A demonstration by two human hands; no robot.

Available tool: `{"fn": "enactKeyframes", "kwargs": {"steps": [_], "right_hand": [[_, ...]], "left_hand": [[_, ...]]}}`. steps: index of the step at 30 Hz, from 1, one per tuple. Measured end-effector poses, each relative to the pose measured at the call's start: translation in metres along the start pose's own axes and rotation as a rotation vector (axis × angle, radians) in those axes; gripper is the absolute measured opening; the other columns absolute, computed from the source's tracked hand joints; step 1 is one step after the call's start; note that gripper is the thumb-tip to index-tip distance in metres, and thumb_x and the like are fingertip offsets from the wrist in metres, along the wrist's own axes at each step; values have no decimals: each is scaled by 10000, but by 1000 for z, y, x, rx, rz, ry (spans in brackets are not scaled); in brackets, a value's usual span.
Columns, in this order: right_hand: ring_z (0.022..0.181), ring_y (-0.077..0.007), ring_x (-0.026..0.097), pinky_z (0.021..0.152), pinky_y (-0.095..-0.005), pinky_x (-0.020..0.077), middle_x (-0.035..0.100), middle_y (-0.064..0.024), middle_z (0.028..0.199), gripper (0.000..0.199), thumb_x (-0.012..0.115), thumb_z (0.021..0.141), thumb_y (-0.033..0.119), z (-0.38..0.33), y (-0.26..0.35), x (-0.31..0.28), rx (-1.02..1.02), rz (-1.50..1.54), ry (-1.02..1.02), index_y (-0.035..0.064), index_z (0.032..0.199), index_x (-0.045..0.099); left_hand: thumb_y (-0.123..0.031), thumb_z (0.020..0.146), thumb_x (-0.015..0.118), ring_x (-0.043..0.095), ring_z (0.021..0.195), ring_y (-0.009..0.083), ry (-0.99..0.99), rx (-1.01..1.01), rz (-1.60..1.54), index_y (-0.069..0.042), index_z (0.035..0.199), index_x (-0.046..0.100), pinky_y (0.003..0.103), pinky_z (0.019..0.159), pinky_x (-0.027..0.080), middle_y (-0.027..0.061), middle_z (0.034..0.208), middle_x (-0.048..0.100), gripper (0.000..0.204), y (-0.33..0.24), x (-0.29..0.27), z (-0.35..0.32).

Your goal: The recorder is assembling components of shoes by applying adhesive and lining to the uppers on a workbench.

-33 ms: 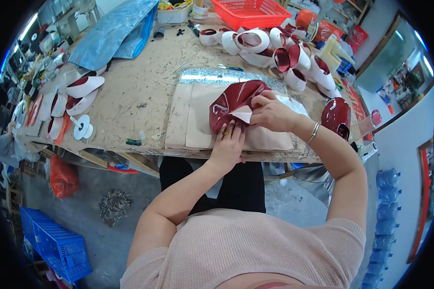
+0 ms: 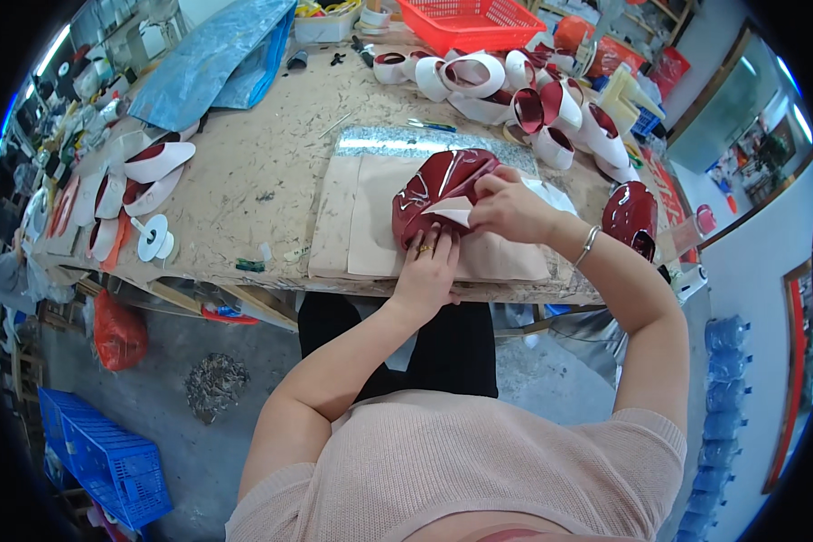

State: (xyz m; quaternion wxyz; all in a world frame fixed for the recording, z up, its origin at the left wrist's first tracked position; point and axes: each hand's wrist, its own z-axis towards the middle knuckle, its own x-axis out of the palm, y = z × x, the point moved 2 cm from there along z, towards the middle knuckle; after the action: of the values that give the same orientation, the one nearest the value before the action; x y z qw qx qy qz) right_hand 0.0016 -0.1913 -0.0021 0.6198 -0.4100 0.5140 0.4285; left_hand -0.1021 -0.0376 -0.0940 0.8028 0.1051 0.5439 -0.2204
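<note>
A glossy dark red shoe upper (image 2: 432, 188), bunched and rounded, lies on a beige sheet in front of me. A pale pointed flap (image 2: 452, 211) sticks out from its near right side. My left hand (image 2: 429, 271) holds the near edge, its fingers pressed together on the red material. My right hand (image 2: 510, 208) is closed in a pinch on the upper's right side, next to the flap. The right fingertips are partly hidden, so the exact spot they pinch is unclear.
Under the work lie a beige sheet (image 2: 375, 226) and a speckled slab (image 2: 384, 142). Another dark red upper (image 2: 630, 217) sits to the right. White uppers with red insides (image 2: 556, 108) crowd the back right, near a red basket (image 2: 470, 27). A white spool (image 2: 155, 239) stands left.
The right hand has shifted slightly, its fingers curled closer to the flap. The flap reaches further left, and the red material looks smoother and rounder. The left hand stays nearly in place.
</note>
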Motion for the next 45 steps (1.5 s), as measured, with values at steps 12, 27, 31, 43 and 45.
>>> {"fn": "enactKeyframes", "kwargs": {"steps": [12,27,31,43,45], "right_hand": [[966,-241,577,857,-448,320,669,-54,914,239,664,787,288,-13,5,44,722,196,34,105,941,662],[1161,-369,514,1034,-463,364,553,-202,1233,495,566,899,339,5,97,74,679,332,-526,-18,1239,514],[1172,-357,507,1045,-455,349,547,-216,1241,597,537,889,437,14,108,80,673,110,-449,-32,1257,505],[1237,-239,437,1149,-496,173,582,-56,1057,229,556,795,203,47,110,53,332,-476,-451,64,934,674],[1217,-219,445,1146,-485,196,593,-37,1019,207,561,786,214,60,110,46,182,-508,-548,84,887,687]], "left_hand": [[-453,498,862,364,1273,333,124,-57,-86,-87,1381,356,490,1006,349,146,1332,370,1082,-3,-7,2],[-549,606,771,358,1311,327,409,208,209,41,1363,379,530,1120,155,196,1372,399,1037,33,-38,7],[-474,821,600,560,1061,225,462,381,542,-26,1170,574,449,1034,253,115,1157,593,568,57,-63,10],[-195,807,568,597,1030,232,-113,312,386,-91,929,626,311,746,490,75,1024,622,170,101,-47,-18],[-192,810,589,603,1031,231,-241,107,246,-90,963,613,289,736,497,79,1043,615,186,107,-37,-38]]}}
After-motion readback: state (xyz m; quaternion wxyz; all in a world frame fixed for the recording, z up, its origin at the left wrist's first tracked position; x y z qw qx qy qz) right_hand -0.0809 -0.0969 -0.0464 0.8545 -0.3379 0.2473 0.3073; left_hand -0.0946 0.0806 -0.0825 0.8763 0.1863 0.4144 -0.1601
